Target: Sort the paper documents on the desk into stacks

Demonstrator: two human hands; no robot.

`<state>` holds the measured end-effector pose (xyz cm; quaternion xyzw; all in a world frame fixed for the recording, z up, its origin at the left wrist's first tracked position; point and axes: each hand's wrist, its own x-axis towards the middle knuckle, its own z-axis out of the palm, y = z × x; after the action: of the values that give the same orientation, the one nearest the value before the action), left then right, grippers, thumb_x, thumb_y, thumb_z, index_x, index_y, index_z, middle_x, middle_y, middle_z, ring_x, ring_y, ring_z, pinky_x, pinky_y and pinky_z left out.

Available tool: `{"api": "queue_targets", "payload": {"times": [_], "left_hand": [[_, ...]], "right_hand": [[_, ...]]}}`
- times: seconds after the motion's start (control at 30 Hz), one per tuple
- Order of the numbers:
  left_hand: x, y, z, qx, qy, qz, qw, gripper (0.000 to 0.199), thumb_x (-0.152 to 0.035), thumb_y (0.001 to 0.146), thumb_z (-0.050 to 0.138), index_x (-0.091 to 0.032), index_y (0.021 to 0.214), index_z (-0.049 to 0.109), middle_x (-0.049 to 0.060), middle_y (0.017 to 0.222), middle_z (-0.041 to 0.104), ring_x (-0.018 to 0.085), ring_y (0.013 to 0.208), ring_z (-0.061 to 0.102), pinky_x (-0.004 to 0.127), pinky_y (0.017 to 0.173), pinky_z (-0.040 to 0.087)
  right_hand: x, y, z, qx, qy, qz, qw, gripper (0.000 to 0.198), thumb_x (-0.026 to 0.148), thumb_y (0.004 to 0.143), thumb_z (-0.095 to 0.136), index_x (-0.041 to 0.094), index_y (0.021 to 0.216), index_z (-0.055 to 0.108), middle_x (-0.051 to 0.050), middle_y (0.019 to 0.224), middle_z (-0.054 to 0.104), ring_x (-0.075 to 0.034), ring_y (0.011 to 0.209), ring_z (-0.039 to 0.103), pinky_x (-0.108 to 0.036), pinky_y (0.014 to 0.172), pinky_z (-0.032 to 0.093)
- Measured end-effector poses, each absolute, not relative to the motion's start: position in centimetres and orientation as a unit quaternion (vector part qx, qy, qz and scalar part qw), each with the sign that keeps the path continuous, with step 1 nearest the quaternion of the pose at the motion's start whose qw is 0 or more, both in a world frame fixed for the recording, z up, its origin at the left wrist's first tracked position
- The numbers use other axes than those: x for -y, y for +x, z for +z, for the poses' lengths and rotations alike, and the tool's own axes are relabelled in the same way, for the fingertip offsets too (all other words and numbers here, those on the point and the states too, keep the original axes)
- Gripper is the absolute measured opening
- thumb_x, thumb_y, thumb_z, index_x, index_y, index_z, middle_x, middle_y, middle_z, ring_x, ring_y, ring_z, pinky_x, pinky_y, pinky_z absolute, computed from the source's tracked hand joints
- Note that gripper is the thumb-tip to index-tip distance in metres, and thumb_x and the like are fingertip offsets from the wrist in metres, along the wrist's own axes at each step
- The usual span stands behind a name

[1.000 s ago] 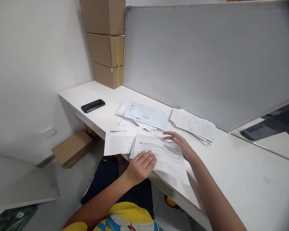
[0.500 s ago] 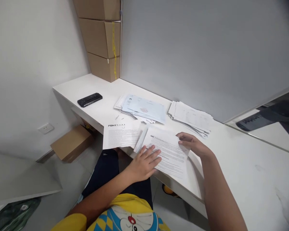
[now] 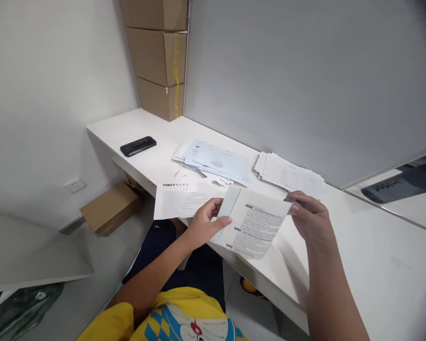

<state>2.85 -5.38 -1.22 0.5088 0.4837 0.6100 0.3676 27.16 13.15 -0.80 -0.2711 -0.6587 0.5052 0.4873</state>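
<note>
Between my hands a printed sheet of paper (image 3: 259,222) is lifted and tilted above the desk's front edge, with a pale blue strip along its left side. My left hand (image 3: 208,222) pinches that left side, thumb on top. At the upper right corner, my right hand (image 3: 310,215) grips the sheet between thumb and fingers. A letter headed PONY (image 3: 184,201) lies to the left, partly past the desk edge. Behind are a pile of pale blue and white papers (image 3: 220,161) and, to its right, a stack of white papers (image 3: 291,174).
A black phone (image 3: 138,146) lies on the white desk (image 3: 355,255). Cardboard boxes (image 3: 152,59) are stacked at the far corner against the grey panel (image 3: 291,80). Another cardboard box (image 3: 110,208) sits on the floor at left. A dark object (image 3: 401,182) is at right.
The printed sheet has risen off the desk and tilted. My left hand went from lying flat on it to pinching its left side; my right hand moved slightly right with its corner.
</note>
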Motion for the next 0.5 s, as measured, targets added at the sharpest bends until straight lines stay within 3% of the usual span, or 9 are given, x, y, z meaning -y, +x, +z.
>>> {"api": "queue_targets", "payload": {"times": [0.07,0.13,0.27,0.37,0.5], "left_hand": [[5.2,2.9,-1.5,-0.506,0.508,0.637,0.284,0.026,-0.046,0.092,0.060,-0.021,0.098,0.065,0.005,0.090,0.064,0.018,0.086,0.063,0.031,0.077,0.053],[5.0,2.8,-2.6,-0.517,0.500,0.665,0.202,0.030,-0.049,0.094,0.055,-0.020,0.090,0.062,0.004,0.085,0.062,0.017,0.082,0.060,0.030,0.075,0.052],[5.2,2.7,-5.8,-0.510,0.504,0.679,0.158,0.042,-0.057,0.097,0.044,-0.020,0.109,0.059,0.008,0.097,0.065,0.020,0.091,0.064,0.033,0.080,0.054],[5.6,3.1,-7.5,-0.531,0.546,0.630,0.153,0.051,-0.061,0.093,0.050,-0.018,0.122,0.053,0.011,0.102,0.067,0.022,0.091,0.067,0.034,0.076,0.057],[5.6,3.5,-8.0,-0.500,0.608,0.612,0.071,0.024,-0.041,0.097,0.052,-0.021,0.109,0.058,0.006,0.088,0.069,0.019,0.079,0.069,0.032,0.069,0.058]], "right_hand": [[-12.9,26.7,-0.2,0.662,-0.265,0.494,0.497,0.028,0.037,0.070,0.076,0.035,0.097,0.072,-0.004,0.084,0.056,-0.022,0.078,0.056,-0.035,0.063,0.046],[-12.8,26.4,0.2,0.671,-0.260,0.504,0.478,0.039,0.039,0.069,0.077,0.036,0.107,0.068,-0.004,0.089,0.058,-0.022,0.080,0.056,-0.035,0.065,0.046],[-12.6,26.1,0.1,0.694,-0.289,0.538,0.381,0.047,0.051,0.068,0.076,0.030,0.107,0.062,-0.007,0.096,0.060,-0.023,0.082,0.056,-0.034,0.063,0.046],[-12.3,26.2,-0.4,0.702,-0.306,0.539,0.349,0.042,0.053,0.068,0.076,0.027,0.096,0.058,-0.006,0.089,0.059,-0.023,0.078,0.056,-0.034,0.062,0.045],[-12.1,26.2,-0.4,0.691,-0.269,0.560,0.369,0.038,0.048,0.070,0.077,0.028,0.094,0.056,-0.003,0.081,0.059,-0.022,0.076,0.057,-0.035,0.065,0.046]]}}
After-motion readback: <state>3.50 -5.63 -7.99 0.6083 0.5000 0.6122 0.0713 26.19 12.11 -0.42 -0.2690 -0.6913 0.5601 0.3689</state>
